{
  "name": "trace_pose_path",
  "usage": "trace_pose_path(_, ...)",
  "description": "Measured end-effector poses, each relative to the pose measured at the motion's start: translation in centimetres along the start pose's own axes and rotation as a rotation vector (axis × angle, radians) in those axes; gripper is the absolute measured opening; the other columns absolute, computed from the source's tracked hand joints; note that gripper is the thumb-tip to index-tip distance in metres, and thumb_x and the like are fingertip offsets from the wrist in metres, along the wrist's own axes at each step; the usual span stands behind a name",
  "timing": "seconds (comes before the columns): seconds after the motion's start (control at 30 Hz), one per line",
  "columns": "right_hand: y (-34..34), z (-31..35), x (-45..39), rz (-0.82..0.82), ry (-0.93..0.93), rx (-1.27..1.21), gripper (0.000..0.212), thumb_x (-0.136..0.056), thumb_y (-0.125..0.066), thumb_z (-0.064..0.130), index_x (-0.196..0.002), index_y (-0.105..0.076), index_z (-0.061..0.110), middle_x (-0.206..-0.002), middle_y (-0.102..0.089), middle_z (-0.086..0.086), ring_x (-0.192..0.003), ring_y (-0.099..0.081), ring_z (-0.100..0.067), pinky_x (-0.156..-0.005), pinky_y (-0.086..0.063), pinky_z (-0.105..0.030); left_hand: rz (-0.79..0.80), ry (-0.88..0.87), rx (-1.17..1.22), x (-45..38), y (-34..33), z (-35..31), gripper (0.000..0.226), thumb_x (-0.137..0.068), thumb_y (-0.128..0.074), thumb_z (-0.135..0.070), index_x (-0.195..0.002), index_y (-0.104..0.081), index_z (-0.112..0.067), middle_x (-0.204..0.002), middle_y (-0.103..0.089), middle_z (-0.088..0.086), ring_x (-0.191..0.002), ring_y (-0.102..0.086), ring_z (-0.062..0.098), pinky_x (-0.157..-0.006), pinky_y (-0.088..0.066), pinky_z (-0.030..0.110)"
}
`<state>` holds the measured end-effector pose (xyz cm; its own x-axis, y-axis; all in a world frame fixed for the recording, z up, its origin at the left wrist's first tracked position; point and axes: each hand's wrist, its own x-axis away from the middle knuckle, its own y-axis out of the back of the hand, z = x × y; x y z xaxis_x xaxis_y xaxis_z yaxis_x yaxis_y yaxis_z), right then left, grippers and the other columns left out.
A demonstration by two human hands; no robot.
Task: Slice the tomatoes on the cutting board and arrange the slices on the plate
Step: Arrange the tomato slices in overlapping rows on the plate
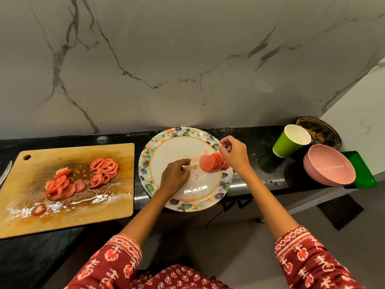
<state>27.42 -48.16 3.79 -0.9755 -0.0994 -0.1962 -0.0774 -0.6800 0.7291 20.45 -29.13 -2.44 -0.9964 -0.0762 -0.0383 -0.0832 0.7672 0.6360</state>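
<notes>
L hand [176, 174] hovers relaxed over plate [188, 202], gripping nothing; R hand [234, 155] curled at the stacked slices [212, 163] near plate's right rim, can't tell if it's pinching one. Slicing looks done; approx two heaps of cut tomatoes [81, 177] left on cutting board [116, 205], w/ knife [5, 174] at far left, so most arranging remains.

light: dim, warm, from above | glare: wet cutting board [68, 190] near edge, plate [185, 170] near rim | shadows: soft under cup [291, 142] and bowl [329, 167] | distortion: wide-angle bend at edges | focus: slightly soft overall
</notes>
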Motion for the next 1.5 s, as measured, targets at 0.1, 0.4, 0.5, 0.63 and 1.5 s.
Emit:
trace_pose_path(0.1,-1.7,1.5,1.0,-0.018,0.022,-0.017,0.012,-0.085,-0.062,0.005,-0.096,-0.064,0.0,-0.087,-0.063,-0.007,-0.071,-0.049,-0.008,-0.069,-0.043,-0.022,-0.101,-0.007,0.005,1.2,1.8,1.1,0.035,-0.086,-0.059,-0.01,-0.121,-0.059,-0.014,-0.111,-0.066,0.003,-0.086,-0.062,0.014,-0.077,-0.05,0.03)
trace_pose_path(0.4,-10.3,9.8,4.3,0.15,0.228,-0.085,0.01,-0.083,-0.063,0.007,-0.092,-0.063,0.004,-0.085,-0.066,-0.008,-0.071,-0.05,-0.012,-0.067,-0.04,-0.026,-0.331,0.041,-0.026,5.6,11.0,6.6,0.028,-0.084,-0.064,-0.014,-0.111,-0.065,-0.01,-0.095,-0.07,0.006,-0.076,-0.065,0.017,-0.065,-0.054,0.034)
trace_pose_path(0.5,-13.0,12.9,5.2,0.181,0.26,-0.113,0.009,-0.083,-0.063,0.007,-0.091,-0.063,0.003,-0.084,-0.066,-0.009,-0.072,-0.049,-0.011,-0.068,-0.036,-0.022,-0.39,0.062,-0.073,7.5,14.8,8.8,0.028,-0.083,-0.064,-0.011,-0.111,-0.065,-0.008,-0.095,-0.07,0.009,-0.078,-0.064,0.017,-0.069,-0.053,0.03)
trace_pose_path(0.63,-16.2,16.8,6.2,0.239,0.277,-0.122,0.009,-0.083,-0.064,0.008,-0.09,-0.063,0.003,-0.086,-0.065,-0.008,-0.073,-0.049,-0.01,-0.066,-0.036,-0.02,-0.43,0.128,-0.119,9.5,19.3,12.3,0.03,-0.086,-0.062,-0.013,-0.115,-0.062,-0.007,-0.104,-0.067,0.008,-0.09,-0.062,0.017,-0.071,-0.044,0.016)
trace_pose_path(1.5,-28.7,30.1,3.6,0.679,0.665,0.473,0.024,-0.091,-0.056,0.012,-0.114,-0.062,0.011,-0.11,-0.063,-0.008,-0.11,-0.051,-0.022,-0.09,-0.047,-0.036,-0.494,0.291,0.015,11.5,29.9,22.1,0.028,-0.086,-0.057,-0.008,-0.113,-0.064,-0.008,-0.1,-0.07,0.007,-0.08,-0.061,0.012,-0.072,-0.049,0.025)
